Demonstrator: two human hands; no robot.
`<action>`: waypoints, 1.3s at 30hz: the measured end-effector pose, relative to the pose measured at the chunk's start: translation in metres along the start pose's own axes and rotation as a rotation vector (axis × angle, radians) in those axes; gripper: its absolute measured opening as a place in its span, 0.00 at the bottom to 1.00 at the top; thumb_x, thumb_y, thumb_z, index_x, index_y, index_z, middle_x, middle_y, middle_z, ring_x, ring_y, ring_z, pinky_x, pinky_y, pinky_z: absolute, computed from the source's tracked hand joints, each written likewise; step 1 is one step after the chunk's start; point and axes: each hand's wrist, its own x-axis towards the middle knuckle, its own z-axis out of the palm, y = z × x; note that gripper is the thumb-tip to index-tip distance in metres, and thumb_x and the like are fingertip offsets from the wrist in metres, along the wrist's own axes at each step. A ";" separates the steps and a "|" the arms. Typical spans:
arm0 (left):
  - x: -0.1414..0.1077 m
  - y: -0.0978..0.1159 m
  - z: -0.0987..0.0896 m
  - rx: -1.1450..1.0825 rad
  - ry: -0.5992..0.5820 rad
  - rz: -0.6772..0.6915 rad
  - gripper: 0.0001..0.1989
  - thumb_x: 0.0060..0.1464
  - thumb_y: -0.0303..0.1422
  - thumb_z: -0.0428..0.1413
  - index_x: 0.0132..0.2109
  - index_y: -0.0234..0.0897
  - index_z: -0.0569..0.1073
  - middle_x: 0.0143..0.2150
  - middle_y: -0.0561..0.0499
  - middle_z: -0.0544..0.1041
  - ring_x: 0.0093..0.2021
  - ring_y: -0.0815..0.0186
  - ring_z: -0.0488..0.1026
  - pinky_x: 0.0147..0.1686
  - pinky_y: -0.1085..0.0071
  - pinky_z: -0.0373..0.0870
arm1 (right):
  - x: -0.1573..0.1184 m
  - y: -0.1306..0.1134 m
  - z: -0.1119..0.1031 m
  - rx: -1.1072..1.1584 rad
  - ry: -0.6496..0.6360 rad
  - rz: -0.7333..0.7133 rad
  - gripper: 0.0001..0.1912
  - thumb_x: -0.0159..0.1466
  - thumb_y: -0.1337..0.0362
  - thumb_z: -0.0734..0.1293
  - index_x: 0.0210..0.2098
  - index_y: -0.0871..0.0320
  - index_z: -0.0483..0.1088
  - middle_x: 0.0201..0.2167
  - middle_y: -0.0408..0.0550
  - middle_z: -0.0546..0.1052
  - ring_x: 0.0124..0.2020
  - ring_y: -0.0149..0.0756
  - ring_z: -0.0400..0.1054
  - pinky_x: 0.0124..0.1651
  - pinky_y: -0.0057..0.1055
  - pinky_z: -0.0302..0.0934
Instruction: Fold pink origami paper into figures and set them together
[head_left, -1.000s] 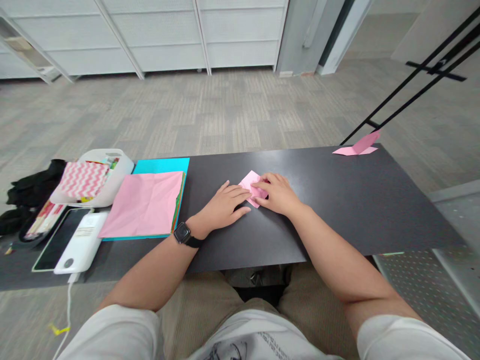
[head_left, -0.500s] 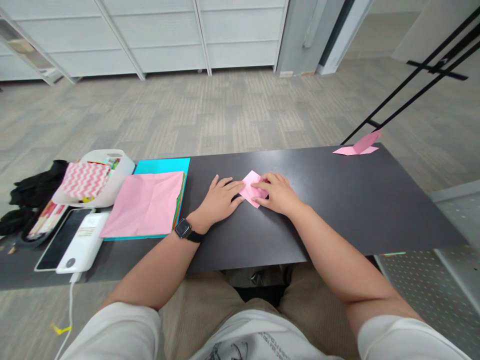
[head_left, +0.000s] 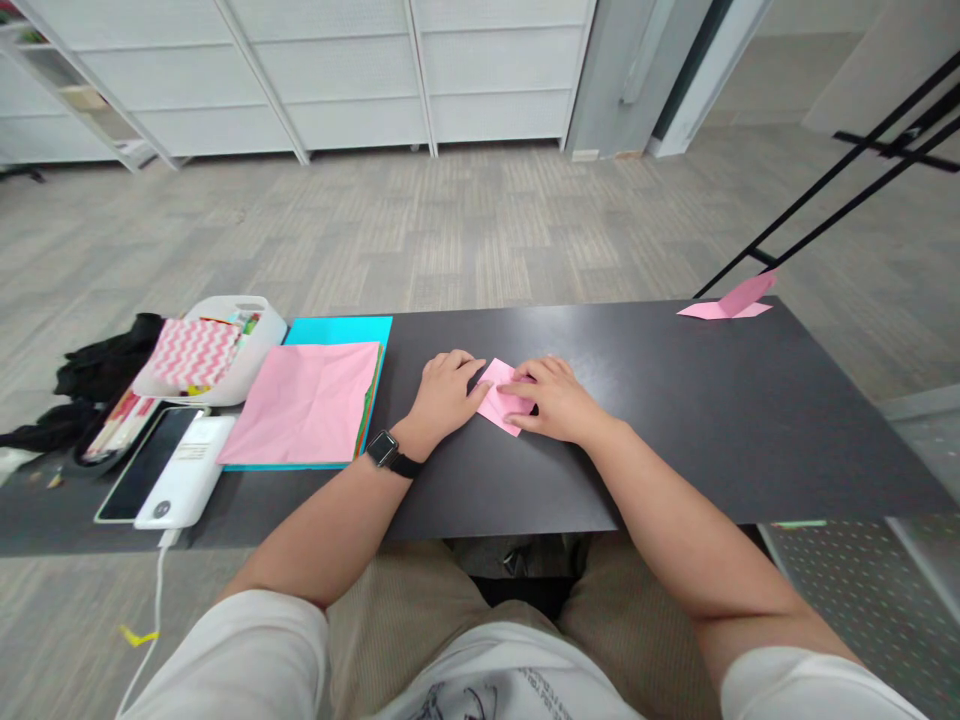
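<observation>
A small folded square of pink origami paper (head_left: 495, 405) lies on the dark table between my hands, its corners turned at an angle. My left hand (head_left: 446, 395), with a black watch on the wrist, is bent at the fingers and holds the paper's left edge, the thumb pressing on it. My right hand (head_left: 553, 400) covers the right part with curled fingers and thumb, gripping a raised flap. The fold under the right fingers is partly hidden.
A folded pink paper piece (head_left: 727, 305) stands at the table's far right edge. Left lie a pink sheet (head_left: 304, 400) on coloured paper, a white basket (head_left: 262, 350) with a zigzag pouch, a phone (head_left: 146, 465), a corded white power bank (head_left: 187, 470) and black cloth (head_left: 105, 360).
My left fingers have drawn in from a spread pose, and the thumb has moved onto the paper. The right hand stays on the paper's right side. The view has shifted slightly.
</observation>
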 end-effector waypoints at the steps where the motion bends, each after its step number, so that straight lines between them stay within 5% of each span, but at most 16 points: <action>1: 0.000 -0.001 0.002 -0.003 0.001 -0.005 0.18 0.69 0.41 0.58 0.61 0.42 0.80 0.57 0.44 0.80 0.57 0.51 0.74 0.62 0.49 0.69 | 0.000 -0.001 0.000 0.001 -0.005 -0.009 0.25 0.64 0.50 0.80 0.59 0.46 0.82 0.55 0.53 0.77 0.58 0.54 0.67 0.71 0.57 0.52; 15: 0.007 0.002 0.001 -0.244 0.001 -0.072 0.12 0.63 0.31 0.62 0.53 0.45 0.78 0.53 0.52 0.85 0.56 0.56 0.78 0.64 0.53 0.66 | 0.000 0.000 0.000 0.041 -0.015 -0.032 0.26 0.65 0.51 0.79 0.60 0.48 0.80 0.55 0.54 0.76 0.57 0.52 0.68 0.67 0.54 0.55; 23: 0.006 0.001 0.003 -0.360 0.013 -0.065 0.22 0.61 0.28 0.63 0.60 0.44 0.73 0.49 0.52 0.85 0.55 0.58 0.80 0.70 0.49 0.61 | 0.001 -0.005 -0.006 0.115 0.029 0.024 0.29 0.65 0.52 0.78 0.62 0.49 0.73 0.55 0.53 0.77 0.56 0.52 0.70 0.65 0.50 0.58; 29: 0.007 0.007 0.002 -0.387 -0.040 -0.017 0.22 0.61 0.25 0.59 0.61 0.44 0.74 0.48 0.53 0.85 0.53 0.60 0.81 0.71 0.51 0.63 | 0.006 0.002 -0.001 0.134 0.164 0.202 0.17 0.71 0.59 0.69 0.58 0.52 0.74 0.50 0.54 0.79 0.54 0.51 0.72 0.58 0.47 0.62; 39: 0.007 0.011 0.002 -0.218 -0.077 0.041 0.20 0.64 0.27 0.59 0.61 0.44 0.76 0.46 0.52 0.86 0.50 0.58 0.80 0.61 0.54 0.68 | 0.014 0.007 0.009 0.044 0.076 0.202 0.03 0.69 0.64 0.70 0.40 0.52 0.79 0.38 0.46 0.80 0.44 0.44 0.71 0.50 0.41 0.54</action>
